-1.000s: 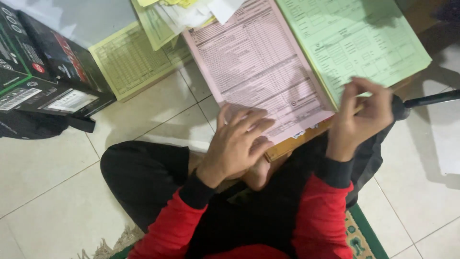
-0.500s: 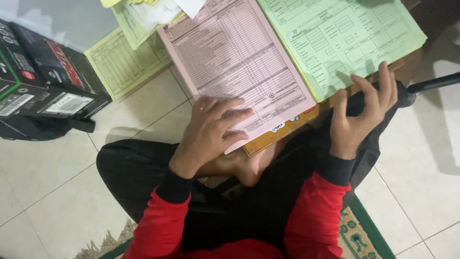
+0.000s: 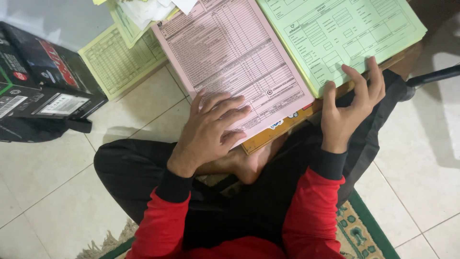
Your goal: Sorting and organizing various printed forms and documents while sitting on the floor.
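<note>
Step in hand: the left hand (image 3: 211, 127) is pressing flat on the near corner of the pink form (image 3: 235, 52); the right hand (image 3: 347, 103) is hovering at the near edge of the green form (image 3: 335, 33).
Doing it well: keeping the left palm's weight steady so the pink sheet is not sliding, and catching only the top green sheet by its edge with the fingertips.
Left hand: fingers spread wide, holding nothing.
Right hand: fingers curled and loosely apart, gripping nothing.
Pink form: lying under the left hand, left of the green form, both resting on a low wooden tabletop (image 3: 268, 139).
Green form: lying far right, its near edge touching the right fingertips.
</note>
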